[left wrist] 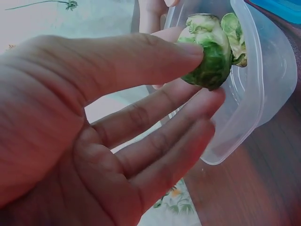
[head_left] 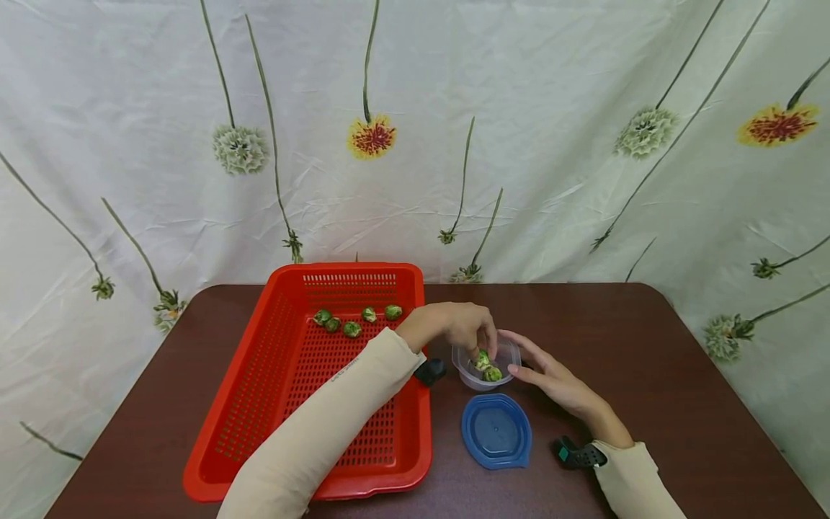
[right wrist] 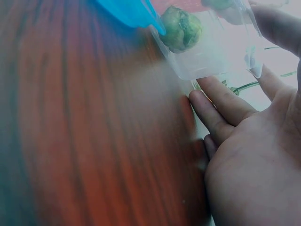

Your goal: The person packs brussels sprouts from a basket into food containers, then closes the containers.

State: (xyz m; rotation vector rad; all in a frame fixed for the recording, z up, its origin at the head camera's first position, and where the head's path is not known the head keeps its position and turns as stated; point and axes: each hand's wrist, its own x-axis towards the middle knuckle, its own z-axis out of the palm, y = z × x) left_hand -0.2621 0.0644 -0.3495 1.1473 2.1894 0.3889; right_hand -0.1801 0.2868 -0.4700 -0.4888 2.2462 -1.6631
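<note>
My left hand [head_left: 468, 328] reaches over the clear plastic container [left wrist: 277, 66] and pinches a Brussels sprout [left wrist: 207, 56] between thumb and fingers, just inside the rim. Another Brussels sprout [head_left: 493, 374] lies inside the container, visible through its wall in the right wrist view. On the container's right side, my right hand [head_left: 551, 375] holds it, with the thumb at the near rim and the fingers around the back. A blue lid [head_left: 496, 429] rests on the table right in front of the container.
To the left stands a large red plastic basket [head_left: 223, 404], with several Brussels sprouts [head_left: 352, 329] toward its far end. The left forearm crosses over this basket. Behind the dark brown table [head_left: 648, 346] hangs a white flowered cloth [head_left: 532, 86].
</note>
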